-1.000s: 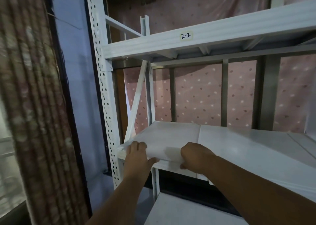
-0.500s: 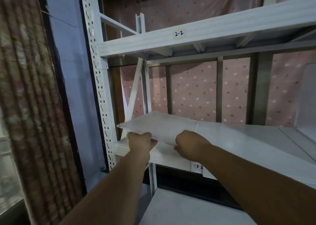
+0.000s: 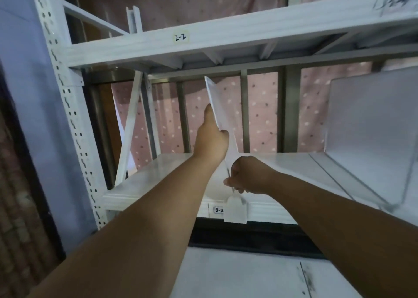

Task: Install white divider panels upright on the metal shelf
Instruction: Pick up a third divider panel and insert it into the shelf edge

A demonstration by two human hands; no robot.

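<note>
Bkgd: pink dotted cloth (image 3: 260,116) hangs behind rack. Pale blue wall (image 3: 27,94) at left. Brown ribbed curtain (image 3: 20,207) at far left. Lighting dim.

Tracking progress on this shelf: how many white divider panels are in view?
2. One divider panel is held nearly upright by both hands mid-shelf; another upright panel stands at the right. More may sit beyond the frame.

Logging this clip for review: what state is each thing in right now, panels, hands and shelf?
divider panel: raised on edge, leaning slightly, held by both hands
left hand: gripping the panel's near edge partway up
right hand: pinching the panel's lower front corner
white tab: hanging over the shelf's front lip
second divider panel: standing upright at the right
metal shelf: deck otherwise bare
</note>
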